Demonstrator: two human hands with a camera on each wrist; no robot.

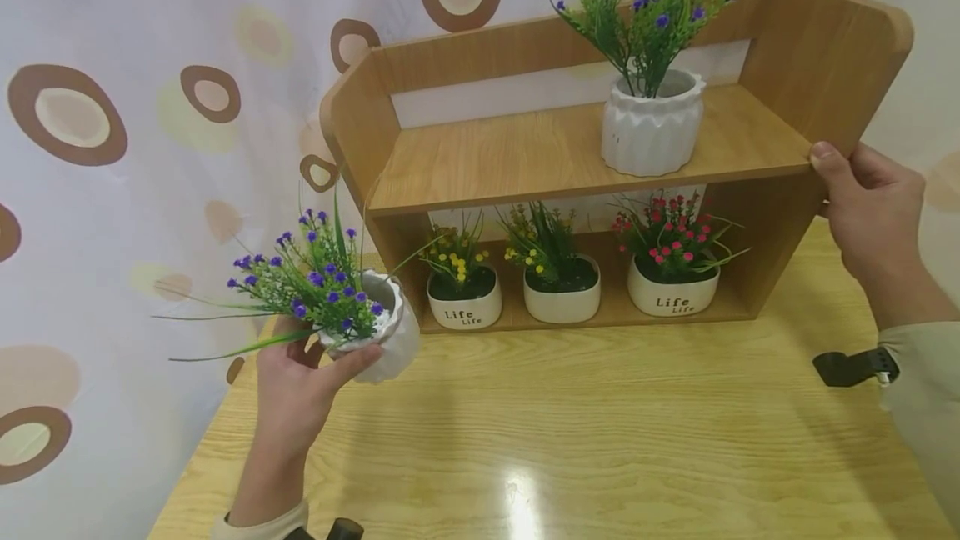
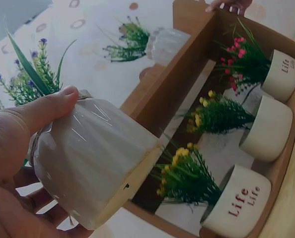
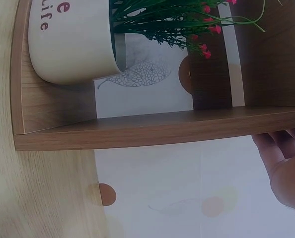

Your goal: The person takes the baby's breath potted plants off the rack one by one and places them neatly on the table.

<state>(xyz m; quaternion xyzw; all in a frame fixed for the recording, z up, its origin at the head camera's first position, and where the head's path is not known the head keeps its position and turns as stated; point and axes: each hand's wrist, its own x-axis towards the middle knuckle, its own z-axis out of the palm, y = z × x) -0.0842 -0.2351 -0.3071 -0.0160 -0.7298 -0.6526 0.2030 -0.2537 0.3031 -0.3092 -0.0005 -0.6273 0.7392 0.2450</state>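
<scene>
My left hand (image 1: 296,390) grips a white fluted flowerpot (image 2: 95,153) by its rim, thumb on the near side. Purple flowers (image 1: 318,282) with long green leaves lean out of it to the left, and the pot is tilted, held above the table left of the shelf. My right hand (image 1: 873,207) holds the right side panel of the wooden shelf (image 1: 487,161), thumb at the front edge by the upper board. On that upper board stands a matching white pot (image 1: 651,136) of purple flowers.
On the lower board stand two white pots with yellow flowers, a left pot (image 1: 465,302) and a middle pot (image 1: 562,294), and a pot with red flowers (image 1: 673,290). The wooden table (image 1: 600,423) spreads in front. A patterned curtain (image 1: 112,232) hangs behind.
</scene>
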